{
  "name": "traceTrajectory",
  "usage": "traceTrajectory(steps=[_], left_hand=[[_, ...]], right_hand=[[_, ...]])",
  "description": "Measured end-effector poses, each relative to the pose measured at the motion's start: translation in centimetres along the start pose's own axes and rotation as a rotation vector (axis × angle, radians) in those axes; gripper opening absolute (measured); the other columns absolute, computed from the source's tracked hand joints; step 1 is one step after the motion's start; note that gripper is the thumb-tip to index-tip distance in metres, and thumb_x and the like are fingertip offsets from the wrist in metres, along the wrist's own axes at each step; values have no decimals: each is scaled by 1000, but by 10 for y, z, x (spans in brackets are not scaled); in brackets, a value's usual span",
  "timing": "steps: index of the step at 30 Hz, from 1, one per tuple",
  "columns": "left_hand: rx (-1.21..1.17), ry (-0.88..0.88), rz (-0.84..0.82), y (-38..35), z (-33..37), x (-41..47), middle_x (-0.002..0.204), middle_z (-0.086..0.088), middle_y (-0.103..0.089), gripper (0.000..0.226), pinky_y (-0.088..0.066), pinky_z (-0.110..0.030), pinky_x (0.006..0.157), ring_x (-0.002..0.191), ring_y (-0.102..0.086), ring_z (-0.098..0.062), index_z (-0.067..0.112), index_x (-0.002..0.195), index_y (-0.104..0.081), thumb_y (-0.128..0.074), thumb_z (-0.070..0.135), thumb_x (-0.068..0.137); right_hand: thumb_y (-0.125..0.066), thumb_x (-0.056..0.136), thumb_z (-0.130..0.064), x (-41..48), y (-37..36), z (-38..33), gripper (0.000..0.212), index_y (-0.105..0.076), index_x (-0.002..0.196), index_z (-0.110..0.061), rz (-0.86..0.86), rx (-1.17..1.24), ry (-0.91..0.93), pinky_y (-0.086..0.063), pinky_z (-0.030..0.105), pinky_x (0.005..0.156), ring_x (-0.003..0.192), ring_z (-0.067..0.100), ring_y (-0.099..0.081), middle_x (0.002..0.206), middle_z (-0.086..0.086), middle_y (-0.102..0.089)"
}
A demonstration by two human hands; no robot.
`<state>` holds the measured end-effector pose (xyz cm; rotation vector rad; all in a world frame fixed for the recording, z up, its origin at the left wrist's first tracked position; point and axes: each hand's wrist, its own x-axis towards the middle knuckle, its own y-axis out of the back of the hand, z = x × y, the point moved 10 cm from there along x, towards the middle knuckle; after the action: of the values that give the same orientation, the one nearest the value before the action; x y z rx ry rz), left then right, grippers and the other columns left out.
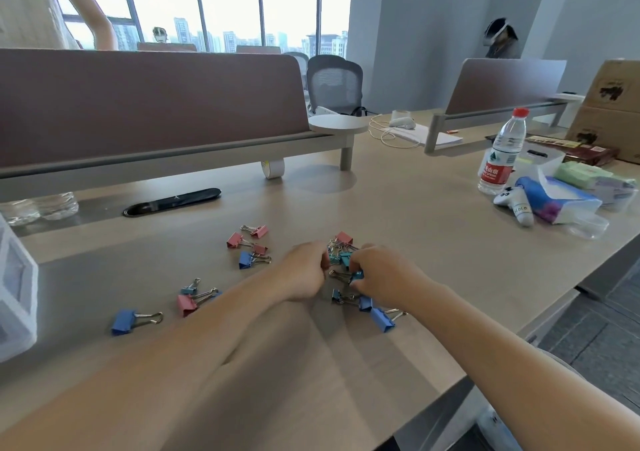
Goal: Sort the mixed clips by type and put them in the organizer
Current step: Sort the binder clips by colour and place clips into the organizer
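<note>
My two hands are close together over a heap of clips (341, 248) in the middle of the counter (398, 201). My right hand (384, 274) pinches a small teal clip (356, 275) at the near edge of the heap. My left hand (304, 270) has its fingers curled in against the heap, but I cannot tell whether it holds anything. Two blue clips (379, 315) lie just beside my right wrist. Left of my hands sit a loose group of pink and blue clips (249, 246), a pink clip (187, 306) beside another small teal one (189, 289), and a lone blue clip (124, 322). A white box (14, 288) stands at the left edge. A water bottle (502, 153) stands far right.
</note>
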<state>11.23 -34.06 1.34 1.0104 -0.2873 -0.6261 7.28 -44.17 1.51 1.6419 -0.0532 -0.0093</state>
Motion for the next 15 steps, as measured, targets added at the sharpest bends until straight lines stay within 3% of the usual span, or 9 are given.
traceTrajectory(steps=[4, 8, 10, 13, 15], left_hand=[[32, -11, -42, -7, 7, -3, 120, -12, -57, 22, -40, -30, 79, 104, -53, -26, 10, 115, -53, -43, 7, 95], [175, -38, -133, -19, 10, -5, 122, -5, -54, 34, -47, -35, 91, 108, -54, -24, 19, 123, -51, -60, 28, 92], [191, -52, -159, -25, 11, -5, 119, -3, -54, 41, -46, -32, 88, 105, -54, -22, 19, 124, -52, -66, 34, 89], [164, -100, -142, -26, 16, -4, 111, -4, -58, 31, -39, -27, 76, 94, -51, -18, 16, 115, -57, -69, 25, 88], [172, -125, -122, -23, 18, -4, 106, -4, -58, 23, -39, -29, 75, 91, -50, -17, 13, 108, -59, -68, 22, 89]], right_hand=[[-56, 90, -17, -2, 5, 4, 26, -61, 114, -9, 18, 38, -8, -46, 28, 71, 87, 21, -57, 108, 5, -54], [-56, 91, -23, -4, 12, 13, 29, -65, 118, -15, 17, 15, -13, -42, 26, 67, 80, 19, -54, 105, 3, -47], [-59, 90, -28, -5, 16, 22, 30, -66, 116, -15, 28, 25, -39, -43, 28, 69, 82, 19, -54, 104, 1, -46], [-61, 90, -32, -7, 20, 31, 33, -66, 114, -9, 57, 34, -68, -52, 33, 78, 86, 21, -58, 112, 3, -50], [-62, 90, -32, -6, 23, 34, 34, -65, 110, -5, 70, 34, -79, -52, 30, 70, 81, 21, -58, 113, 4, -53]])
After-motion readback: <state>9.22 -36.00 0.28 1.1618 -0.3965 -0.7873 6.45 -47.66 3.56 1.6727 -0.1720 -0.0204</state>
